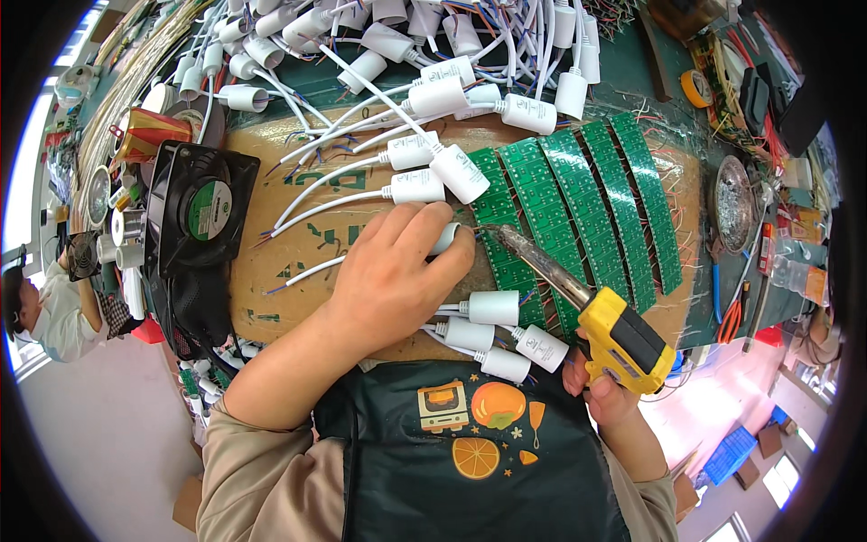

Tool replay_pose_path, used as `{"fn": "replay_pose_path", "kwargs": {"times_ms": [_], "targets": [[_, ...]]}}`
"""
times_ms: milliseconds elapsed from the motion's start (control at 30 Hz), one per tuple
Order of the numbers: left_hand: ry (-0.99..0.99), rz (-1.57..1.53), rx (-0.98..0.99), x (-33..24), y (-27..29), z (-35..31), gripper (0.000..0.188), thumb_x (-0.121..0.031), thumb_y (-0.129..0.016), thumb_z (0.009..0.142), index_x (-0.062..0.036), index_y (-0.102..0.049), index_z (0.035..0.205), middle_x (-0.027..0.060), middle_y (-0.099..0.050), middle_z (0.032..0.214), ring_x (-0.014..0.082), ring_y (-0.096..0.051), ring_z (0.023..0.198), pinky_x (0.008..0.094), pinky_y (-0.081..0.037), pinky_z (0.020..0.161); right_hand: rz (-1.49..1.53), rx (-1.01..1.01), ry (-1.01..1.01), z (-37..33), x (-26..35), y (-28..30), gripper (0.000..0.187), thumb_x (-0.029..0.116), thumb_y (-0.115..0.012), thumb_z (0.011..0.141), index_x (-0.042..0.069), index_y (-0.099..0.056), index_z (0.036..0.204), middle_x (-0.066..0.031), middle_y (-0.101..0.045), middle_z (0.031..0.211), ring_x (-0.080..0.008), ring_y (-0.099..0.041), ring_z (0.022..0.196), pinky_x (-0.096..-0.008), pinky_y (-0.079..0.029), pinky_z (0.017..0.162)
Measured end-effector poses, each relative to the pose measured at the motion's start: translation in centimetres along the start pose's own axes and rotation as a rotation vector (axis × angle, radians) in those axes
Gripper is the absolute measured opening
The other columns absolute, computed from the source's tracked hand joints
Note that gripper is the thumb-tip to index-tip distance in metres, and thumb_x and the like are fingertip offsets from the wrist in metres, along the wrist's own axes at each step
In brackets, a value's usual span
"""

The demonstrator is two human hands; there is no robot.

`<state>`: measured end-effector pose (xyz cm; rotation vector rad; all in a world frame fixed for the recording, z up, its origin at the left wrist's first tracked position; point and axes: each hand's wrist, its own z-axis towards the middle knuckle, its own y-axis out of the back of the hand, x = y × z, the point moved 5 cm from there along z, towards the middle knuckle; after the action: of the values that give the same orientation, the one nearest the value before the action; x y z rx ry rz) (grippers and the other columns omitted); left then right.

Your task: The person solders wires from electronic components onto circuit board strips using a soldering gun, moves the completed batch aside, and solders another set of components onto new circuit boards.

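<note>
Apron with printed fruit covers your front. Four white cylinders lie just beyond it. Your right hand grips a yellow-and-black soldering gun, its tip slanting up toward your left hand. That hand's fingers pinch another white cylinder, partly hidden, over the cardboard, just left of the tip. Green circuit boards lie in rows to the right, a black fan stands at the left; farther off, a pile of wired white cylinders.
</note>
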<state>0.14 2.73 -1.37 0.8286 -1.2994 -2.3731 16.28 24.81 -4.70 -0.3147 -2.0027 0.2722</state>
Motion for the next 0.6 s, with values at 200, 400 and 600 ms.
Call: {"fn": "replay_pose_path", "kwargs": {"times_ms": [200,400,600], "targets": [[-0.001,0.001,0.005,0.02,0.03,-0.02,0.031,-0.002,-0.071,0.068,-0.0048,-0.067,0.099,0.0117,-0.059,0.101,0.0291,-0.062,0.086,0.0386,-0.051,0.071,0.065,-0.016,0.029,0.00,0.27,-0.18,0.079,0.046,-0.080,0.080,0.000,-0.046,0.135,-0.0032,-0.051,0.075,-0.0135,-0.049,0.062,-0.0281,-0.041,0.054],[-0.003,0.013,0.008,0.06,-0.02,-0.06,0.031,-0.002,-0.071,0.068,-0.0056,-0.067,0.098,0.0112,-0.059,0.101,0.0287,-0.062,0.087,0.0385,-0.051,0.072,0.037,-0.002,0.030,-0.29,0.05,-0.04,0.079,0.046,-0.079,0.080,0.001,-0.046,0.135,-0.0029,-0.050,0.074,-0.0136,-0.048,0.060,-0.0282,-0.041,0.054],[-0.005,0.031,0.010,0.03,-0.05,-0.03,0.030,-0.004,-0.072,0.068,-0.0065,-0.067,0.098,0.0104,-0.059,0.101,0.0281,-0.062,0.086,0.0381,-0.051,0.071,0.022,0.010,-0.004,-0.61,-0.24,0.22,0.079,0.047,-0.079,0.080,0.002,-0.045,0.136,-0.0028,-0.049,0.073,-0.0139,-0.047,0.060,-0.0287,-0.039,0.054]]}}
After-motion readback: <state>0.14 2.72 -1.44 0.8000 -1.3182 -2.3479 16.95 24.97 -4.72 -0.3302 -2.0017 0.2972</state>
